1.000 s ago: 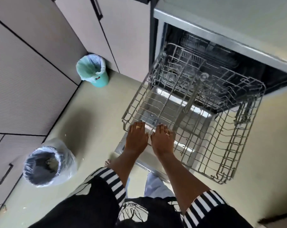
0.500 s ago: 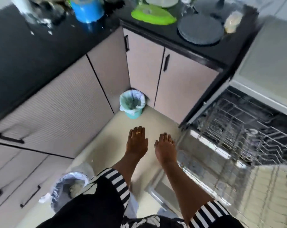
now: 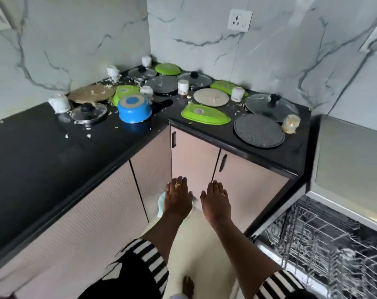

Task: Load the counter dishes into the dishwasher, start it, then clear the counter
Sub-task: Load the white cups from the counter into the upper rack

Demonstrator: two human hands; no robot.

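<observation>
A second ago I had both hands on the front edge of the pulled-out dishwasher rack point(image 3: 312, 240); since then my view has swung up and left to the counter point(image 3: 43, 152), and the rack now sits at the lower right, drawn out and, as far as I can see, holding no dishes. I read that as the rack being ready and the loading about to start, with nothing moved yet. All the dishes are on the counter's corner: an upturned blue pot point(image 3: 134, 111), a green dish point(image 3: 205, 115) near the front edge, a grey plate point(image 3: 258, 131) to its right, a glass lid point(image 3: 261, 104) behind that, and white cups point(image 3: 182, 87) among them, with food scraps point(image 3: 88, 135) strewn about. My left hand point(image 3: 177, 196) and right hand point(image 3: 215, 199) float side by side before the cabinet doors point(image 3: 194, 165), well below the counter, palms down, fingers straight and released, holding nothing. A bin point(image 3: 161, 201) peeks out behind the left hand. The green dish looks like the nearest first pick.
</observation>
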